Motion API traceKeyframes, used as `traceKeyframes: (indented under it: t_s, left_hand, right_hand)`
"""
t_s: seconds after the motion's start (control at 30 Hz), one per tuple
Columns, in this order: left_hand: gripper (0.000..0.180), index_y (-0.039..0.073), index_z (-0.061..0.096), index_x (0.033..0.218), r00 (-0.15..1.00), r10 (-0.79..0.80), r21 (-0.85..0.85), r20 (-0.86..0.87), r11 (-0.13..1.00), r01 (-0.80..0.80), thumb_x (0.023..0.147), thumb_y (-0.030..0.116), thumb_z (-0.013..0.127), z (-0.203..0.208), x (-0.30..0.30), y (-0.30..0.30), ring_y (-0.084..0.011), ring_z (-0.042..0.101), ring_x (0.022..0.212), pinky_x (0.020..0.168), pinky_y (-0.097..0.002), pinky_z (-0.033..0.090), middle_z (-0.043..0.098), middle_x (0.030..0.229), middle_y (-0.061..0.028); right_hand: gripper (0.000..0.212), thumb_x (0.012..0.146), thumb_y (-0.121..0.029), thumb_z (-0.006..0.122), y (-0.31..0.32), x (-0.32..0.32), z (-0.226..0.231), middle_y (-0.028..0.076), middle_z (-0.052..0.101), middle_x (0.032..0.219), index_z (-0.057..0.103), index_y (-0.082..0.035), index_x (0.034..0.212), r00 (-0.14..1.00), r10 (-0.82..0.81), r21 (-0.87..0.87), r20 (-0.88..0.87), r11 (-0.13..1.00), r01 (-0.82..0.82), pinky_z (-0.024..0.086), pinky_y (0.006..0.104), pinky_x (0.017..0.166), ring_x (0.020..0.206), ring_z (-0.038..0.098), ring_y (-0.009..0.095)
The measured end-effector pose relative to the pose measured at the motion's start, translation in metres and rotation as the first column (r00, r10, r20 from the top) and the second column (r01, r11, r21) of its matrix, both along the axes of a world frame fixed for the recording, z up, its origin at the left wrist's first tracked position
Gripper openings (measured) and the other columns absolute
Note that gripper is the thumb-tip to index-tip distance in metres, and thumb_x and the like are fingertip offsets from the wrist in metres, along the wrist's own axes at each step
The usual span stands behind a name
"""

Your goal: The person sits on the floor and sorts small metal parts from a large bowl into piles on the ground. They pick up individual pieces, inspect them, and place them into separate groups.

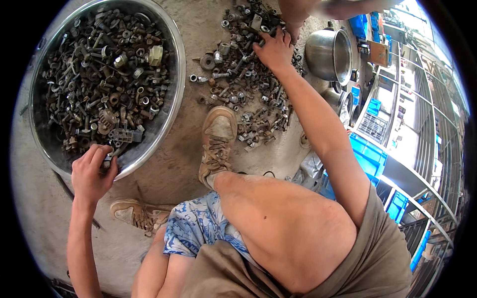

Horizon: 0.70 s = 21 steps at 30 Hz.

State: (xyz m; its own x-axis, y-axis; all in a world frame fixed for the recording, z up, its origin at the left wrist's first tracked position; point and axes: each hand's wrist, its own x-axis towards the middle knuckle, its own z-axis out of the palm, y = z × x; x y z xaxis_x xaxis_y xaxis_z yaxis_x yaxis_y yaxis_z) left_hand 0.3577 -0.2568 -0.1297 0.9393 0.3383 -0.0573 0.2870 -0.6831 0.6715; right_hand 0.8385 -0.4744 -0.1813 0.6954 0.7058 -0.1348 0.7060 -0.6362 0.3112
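Note:
My left hand (pixel 93 171) is at the near rim of a wide steel basin (pixel 180 74), its fingers curled round a small metal fastener (pixel 106 162) whose exact kind is partly hidden. Rusty bolts and nuts (pixel 94 84) heap up inside the basin, with a pale brass-coloured fitting (pixel 155 55) and a toothed gear (pixel 107 121) among them. My right hand (pixel 276 49) reaches forward onto a loose pile of bolts, nuts and washers (pixel 243 74) on the floor. Its fingers are spread over the far part of the pile, touching the pieces.
Another person's arm (pixel 298 12) comes in at the top, close to my right hand. A steel pot (pixel 320 54) lies to the right of the pile, with another metal vessel (pixel 335 99) nearer. Blue crates (pixel 367 154) and metal racks stand at right. My shoe (pixel 218 129) borders the pile.

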Motion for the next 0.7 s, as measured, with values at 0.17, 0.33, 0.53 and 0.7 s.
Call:
traceKeyframes:
  t_s: [0.17, 0.33, 0.53, 0.7]
  left_hand:
    - [0.019, 0.004, 0.062, 0.092, 1.000, -0.005, -0.012, -0.024, 1.000, 0.004, 0.075, 0.005, 0.071, 0.001, 0.002, 0.001, -0.0290, 0.062, 0.070, 0.060, -0.0368, 0.050, 0.061, 0.082, -0.0096]
    - [0.020, 0.002, 0.062, 0.094, 0.999, -0.017, -0.040, -0.047, 0.999, 0.015, 0.076, 0.003, 0.070, 0.001, -0.002, 0.001, -0.0318, 0.063, 0.073, 0.063, -0.0382, 0.051, 0.061, 0.084, -0.0123]
    - [0.017, 0.004, 0.062, 0.091, 0.999, 0.012, -0.018, -0.033, 1.000, -0.013, 0.076, 0.005, 0.071, 0.004, 0.004, -0.001, -0.0295, 0.063, 0.069, 0.060, -0.0368, 0.051, 0.061, 0.082, -0.0102]
    - [0.016, 0.003, 0.063, 0.091, 0.998, 0.002, -0.034, -0.056, 0.999, -0.004, 0.077, 0.004, 0.070, 0.004, 0.001, 0.000, -0.0304, 0.064, 0.071, 0.061, -0.0370, 0.052, 0.062, 0.083, -0.0113]
  right_hand:
    - [0.050, 0.084, -0.047, 0.063, -0.003, -0.003, 0.003, 0.019, 0.040, 0.145, 0.060, -0.021, 0.127, 0.982, -0.160, 0.028, -0.096, 0.986, 0.164, 0.034, 0.0565, 0.104, 0.137, 0.031, 0.042]
    - [0.049, 0.085, -0.048, 0.063, 0.014, -0.001, 0.009, 0.018, 0.040, 0.145, 0.062, -0.019, 0.125, 0.995, -0.098, -0.076, -0.022, 0.992, 0.096, 0.032, 0.0609, 0.104, 0.137, 0.030, 0.041]
    - [0.047, 0.089, -0.048, 0.059, 0.010, 0.005, 0.001, 0.017, 0.038, 0.146, 0.063, -0.018, 0.125, 0.993, 0.051, -0.159, 0.105, 0.987, -0.034, 0.026, 0.0673, 0.106, 0.139, 0.026, 0.040]
    - [0.050, 0.090, -0.051, 0.057, 0.018, -0.001, 0.011, 0.017, 0.042, 0.143, 0.065, -0.014, 0.124, 0.992, 0.035, -0.245, 0.123, 0.969, -0.004, 0.021, 0.0690, 0.108, 0.139, 0.028, 0.039]
